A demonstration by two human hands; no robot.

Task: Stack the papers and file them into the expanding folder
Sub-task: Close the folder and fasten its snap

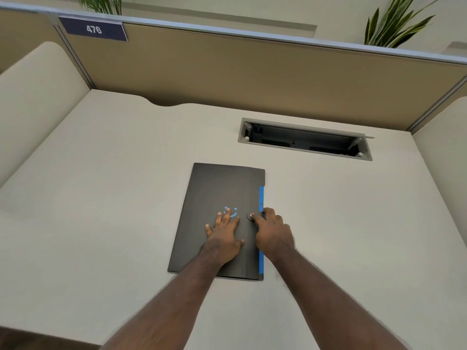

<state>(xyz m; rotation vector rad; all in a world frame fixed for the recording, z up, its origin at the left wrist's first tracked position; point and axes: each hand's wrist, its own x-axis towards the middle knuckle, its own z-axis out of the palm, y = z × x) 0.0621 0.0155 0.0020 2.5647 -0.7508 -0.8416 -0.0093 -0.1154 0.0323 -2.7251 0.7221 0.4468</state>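
Observation:
A black expanding folder lies flat and closed in the middle of the desk, with a blue edge along its right side and a small blue smiley on its cover. My left hand rests palm down on the cover, fingers spread, over the smiley. My right hand is at the folder's right edge; its thumb presses on the round silver snap button and its fingers curl around the blue edge. No loose papers are visible.
A recessed cable tray with its lid open sits in the desk behind and to the right of the folder. Tan partition walls enclose the desk at the back and sides, with a "476" sign. Plants stand behind the partition.

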